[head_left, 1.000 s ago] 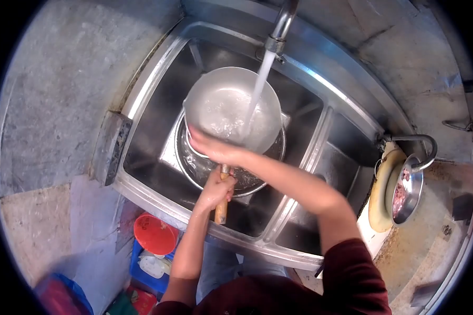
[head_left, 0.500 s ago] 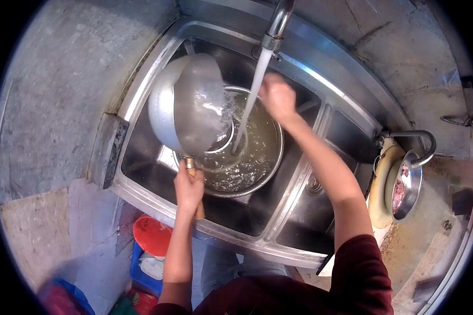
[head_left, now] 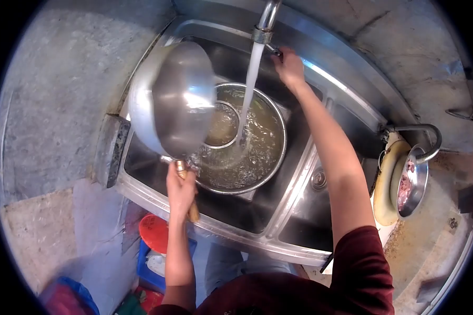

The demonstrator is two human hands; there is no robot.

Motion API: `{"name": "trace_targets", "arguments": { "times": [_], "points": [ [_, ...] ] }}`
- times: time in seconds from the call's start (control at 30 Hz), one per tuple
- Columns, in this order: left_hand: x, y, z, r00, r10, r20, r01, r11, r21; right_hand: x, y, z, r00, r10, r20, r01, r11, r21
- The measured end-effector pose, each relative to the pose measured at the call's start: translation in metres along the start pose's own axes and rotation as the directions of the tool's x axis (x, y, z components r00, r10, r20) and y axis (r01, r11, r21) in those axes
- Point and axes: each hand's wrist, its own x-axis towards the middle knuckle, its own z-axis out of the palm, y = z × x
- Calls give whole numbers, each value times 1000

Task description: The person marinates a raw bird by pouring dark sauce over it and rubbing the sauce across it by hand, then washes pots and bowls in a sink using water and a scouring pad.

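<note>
My left hand (head_left: 181, 189) is closed around the wooden handle (head_left: 193, 211) of a metal wok (head_left: 181, 100). The wok is tilted on its side over the left part of the sink, its inner face turned to the right. Behind the running water, my right hand (head_left: 290, 68) has its fingers closed on the small lever of the tap (head_left: 264, 34). A stream of water (head_left: 251, 79) falls into a round metal basin (head_left: 282, 147) full of cloudy water. A smaller round metal container (head_left: 237, 131) sits inside the basin, partly covered by the wok.
The steel sink (head_left: 284, 202) has two compartments. On the right, a metal bowl (head_left: 419, 184) with pieces of raw meat rests by yellowish round boards (head_left: 386, 194). Below the left front edge are a red lid (head_left: 153, 233) and a blue crate (head_left: 143, 262).
My right hand has moved up from beside the water stream to the tap lever. The wok has shifted left and up, showing more of the container in the basin. Water still runs.
</note>
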Motion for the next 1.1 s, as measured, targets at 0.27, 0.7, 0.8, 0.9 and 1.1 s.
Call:
{"name": "trace_targets", "arguments": {
  "times": [0.27, 0.7, 0.8, 0.9, 1.1],
  "points": [
    [-18, -26, 41, 761, -329, 560, 595, 698, -398, 1, -5, -14, 995, 11, 95, -8, 1000, -26],
    [-34, -22, 35, 608, -395, 689, 743, 589, -317, 2, -2, -5, 1000, -19, 1, 19, 998, -60],
    [-35, -31, 36, 595, -374, 712, 751, 573, -327, 3, -3, -6, 999, 19, 51, -15, 997, -74],
    [-37, -33, 36, 594, -370, 714, 751, 574, -327, 3, -8, -10, 991, 75, 110, -66, 994, -86],
    [-38, -35, 34, 586, -378, 717, 759, 565, -323, 3, -5, -8, 995, 56, 84, -49, 996, -75]
  ]
}}
